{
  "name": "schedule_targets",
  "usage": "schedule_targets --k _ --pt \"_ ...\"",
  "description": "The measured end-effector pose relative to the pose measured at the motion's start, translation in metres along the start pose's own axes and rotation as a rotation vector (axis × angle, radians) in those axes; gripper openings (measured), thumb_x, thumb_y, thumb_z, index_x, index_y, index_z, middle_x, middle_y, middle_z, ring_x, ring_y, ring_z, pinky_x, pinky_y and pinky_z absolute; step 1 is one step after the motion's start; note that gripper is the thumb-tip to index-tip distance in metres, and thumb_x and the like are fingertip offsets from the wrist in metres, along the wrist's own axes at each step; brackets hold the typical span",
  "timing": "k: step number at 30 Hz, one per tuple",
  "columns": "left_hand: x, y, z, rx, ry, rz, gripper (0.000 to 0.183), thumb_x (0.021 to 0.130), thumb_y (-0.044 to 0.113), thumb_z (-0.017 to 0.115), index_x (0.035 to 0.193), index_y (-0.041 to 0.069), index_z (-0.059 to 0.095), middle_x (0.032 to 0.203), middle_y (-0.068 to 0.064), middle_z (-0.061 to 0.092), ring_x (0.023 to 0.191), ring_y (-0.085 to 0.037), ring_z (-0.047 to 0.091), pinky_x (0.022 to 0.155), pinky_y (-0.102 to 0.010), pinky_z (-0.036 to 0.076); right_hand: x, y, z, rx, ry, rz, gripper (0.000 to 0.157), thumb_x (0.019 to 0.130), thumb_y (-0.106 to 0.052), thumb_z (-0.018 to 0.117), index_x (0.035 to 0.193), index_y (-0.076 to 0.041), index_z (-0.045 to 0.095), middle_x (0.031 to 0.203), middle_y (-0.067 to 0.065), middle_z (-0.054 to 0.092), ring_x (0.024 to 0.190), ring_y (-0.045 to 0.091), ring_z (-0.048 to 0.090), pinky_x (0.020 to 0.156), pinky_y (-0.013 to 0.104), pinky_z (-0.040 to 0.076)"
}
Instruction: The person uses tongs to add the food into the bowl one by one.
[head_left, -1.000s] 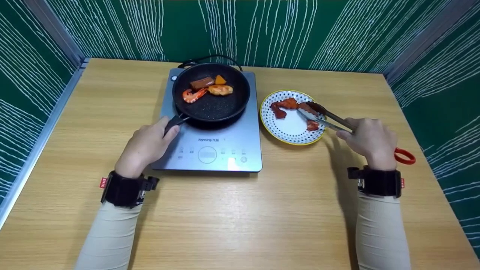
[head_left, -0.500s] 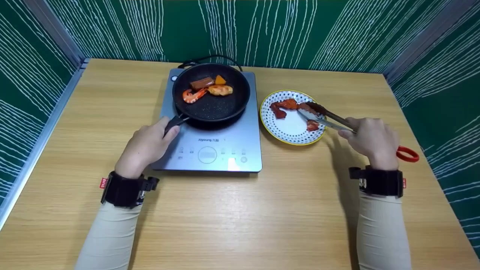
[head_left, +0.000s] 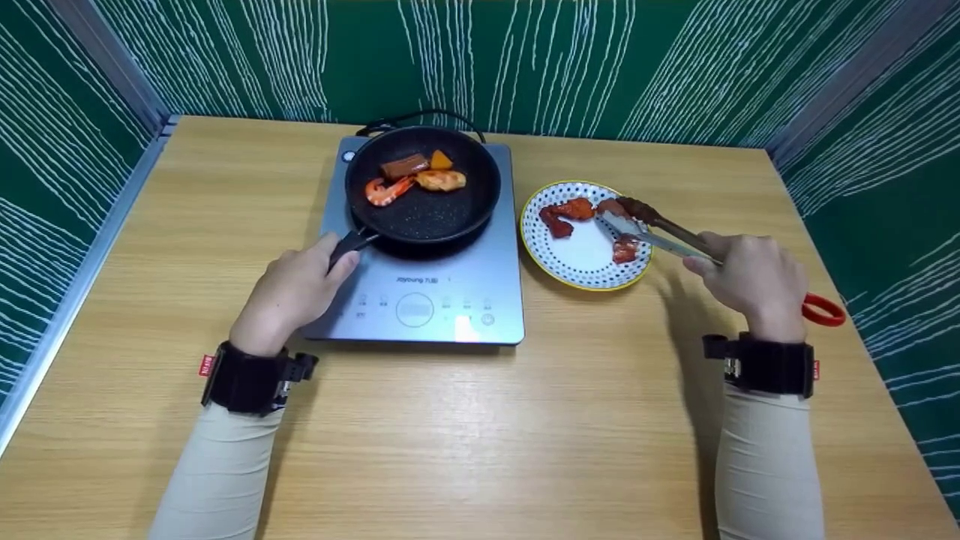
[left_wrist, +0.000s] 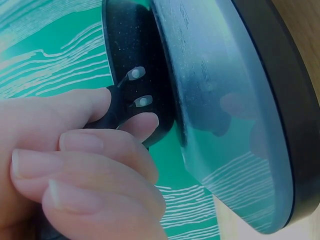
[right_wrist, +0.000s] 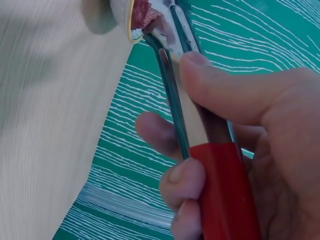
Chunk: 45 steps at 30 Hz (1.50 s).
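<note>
My left hand [head_left: 292, 296] grips the black handle [head_left: 346, 249] of a frying pan [head_left: 427, 217]; in the left wrist view its fingers curl round the handle [left_wrist: 112, 112]. In the pan lie a shrimp [head_left: 384, 193], a brown block [head_left: 405, 166], an orange wedge [head_left: 440, 160] and a golden-brown piece [head_left: 441, 180]. My right hand [head_left: 759, 281] holds metal tongs [head_left: 679, 238] with red grips [right_wrist: 225, 190]. The tong tips are over the dotted plate [head_left: 577, 275], at a reddish-brown meat piece [head_left: 609, 206]; whether they clamp it is unclear. Other reddish pieces [head_left: 557, 225] lie on the plate.
The pan sits on a grey induction cooker [head_left: 480, 292] with a touch panel, its cord [head_left: 431, 112] running behind. Around them is the wooden table [head_left: 585, 420]. Green panels [head_left: 555, 67] with white streaks stand along the back and sides.
My right hand and the tongs have shifted slightly to the right, and the tong tips sit a little differently over the plate. The left hand and the pan have stayed in place.
</note>
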<state>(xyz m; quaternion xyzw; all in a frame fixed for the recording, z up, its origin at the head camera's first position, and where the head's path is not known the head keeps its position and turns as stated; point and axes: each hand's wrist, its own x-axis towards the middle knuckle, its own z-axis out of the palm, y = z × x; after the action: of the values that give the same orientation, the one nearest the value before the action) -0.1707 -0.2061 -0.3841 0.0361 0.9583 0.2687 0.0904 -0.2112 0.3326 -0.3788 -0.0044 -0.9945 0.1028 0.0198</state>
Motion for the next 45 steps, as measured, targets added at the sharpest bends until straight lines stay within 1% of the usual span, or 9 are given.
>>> schedule_targets --k 8,11,15,26,33,38,40,42,45 --pt "-0.001 0.000 0.000 -0.011 -0.001 0.001 0.034 0.115 0.045 0.042 0.112 0.011 0.048 0.082 -0.005 0.039 0.068 -0.026 0.046 0.060 -0.037 0.032 0.000 0.001 0.000 0.014 0.027 -0.022 0.044 0.100 -0.034 0.077 0.136 -0.010 0.071 0.092 0.023 0.070 0.078 0.039 0.052 0.058 0.044 0.037" --pt "-0.001 0.000 0.000 -0.001 0.004 0.010 0.034 0.115 0.044 0.042 0.112 0.011 0.048 0.081 -0.005 0.039 0.069 -0.027 0.048 0.060 -0.037 0.031 0.000 0.003 0.000 0.020 0.049 -0.040 0.044 0.100 -0.035 0.077 0.137 -0.011 0.071 0.096 0.026 0.071 0.076 0.039 0.052 0.056 0.044 0.036" --pt "0.000 0.001 0.000 0.006 0.002 0.009 0.034 0.115 0.044 0.042 0.114 0.010 0.048 0.082 -0.006 0.040 0.072 -0.029 0.050 0.061 -0.038 0.032 -0.001 0.003 -0.001 0.025 0.076 -0.067 0.041 0.100 -0.034 0.076 0.134 -0.013 0.072 0.095 0.025 0.070 0.075 0.040 0.053 0.057 0.045 0.035" --pt "0.000 0.001 -0.001 -0.001 -0.010 0.002 0.036 0.115 0.046 0.040 0.115 0.011 0.048 0.084 -0.007 0.040 0.073 -0.028 0.050 0.061 -0.037 0.033 -0.003 -0.006 -0.004 0.061 0.135 -0.101 0.041 0.101 -0.036 0.075 0.135 -0.013 0.073 0.091 0.022 0.070 0.072 0.037 0.051 0.057 0.044 0.032" --pt "0.000 0.000 -0.002 0.003 -0.007 -0.005 0.035 0.115 0.046 0.041 0.114 0.012 0.047 0.083 -0.007 0.040 0.072 -0.029 0.050 0.061 -0.038 0.031 -0.008 -0.027 -0.009 0.089 0.212 -0.169 0.042 0.100 -0.036 0.077 0.136 -0.015 0.073 0.093 0.019 0.071 0.067 0.034 0.051 0.055 0.043 0.029" --pt "0.000 0.001 -0.001 -0.003 -0.007 -0.001 0.034 0.115 0.045 0.042 0.114 0.011 0.048 0.082 -0.006 0.040 0.071 -0.028 0.049 0.061 -0.038 0.032 -0.012 -0.044 -0.010 0.106 0.239 -0.200 0.047 0.099 -0.039 0.078 0.139 -0.016 0.071 0.087 0.016 0.067 0.063 0.031 0.047 0.055 0.041 0.027" --pt "0.000 0.001 -0.001 -0.006 -0.007 -0.003 0.034 0.115 0.044 0.042 0.113 0.011 0.048 0.082 -0.006 0.040 0.070 -0.028 0.049 0.061 -0.038 0.032 -0.013 -0.050 -0.010 0.114 0.261 -0.232 0.046 0.098 -0.040 0.079 0.137 -0.016 0.072 0.086 0.015 0.068 0.062 0.029 0.047 0.055 0.040 0.027" --pt "0.000 0.001 -0.001 -0.010 -0.005 -0.001 0.034 0.115 0.045 0.042 0.113 0.012 0.048 0.082 -0.006 0.039 0.070 -0.027 0.048 0.060 -0.038 0.032 -0.012 -0.057 -0.011 0.126 0.288 -0.268 0.045 0.097 -0.038 0.080 0.136 -0.015 0.073 0.090 0.015 0.072 0.062 0.029 0.049 0.055 0.040 0.027" --pt "-0.001 0.000 0.000 -0.019 -0.001 -0.001 0.033 0.115 0.043 0.043 0.111 0.011 0.048 0.081 -0.005 0.039 0.069 -0.027 0.048 0.060 -0.037 0.032 -0.008 -0.070 -0.015 0.120 0.322 -0.324 0.043 0.097 -0.037 0.081 0.134 -0.016 0.075 0.086 0.013 0.073 0.060 0.027 0.049 0.053 0.039 0.027"
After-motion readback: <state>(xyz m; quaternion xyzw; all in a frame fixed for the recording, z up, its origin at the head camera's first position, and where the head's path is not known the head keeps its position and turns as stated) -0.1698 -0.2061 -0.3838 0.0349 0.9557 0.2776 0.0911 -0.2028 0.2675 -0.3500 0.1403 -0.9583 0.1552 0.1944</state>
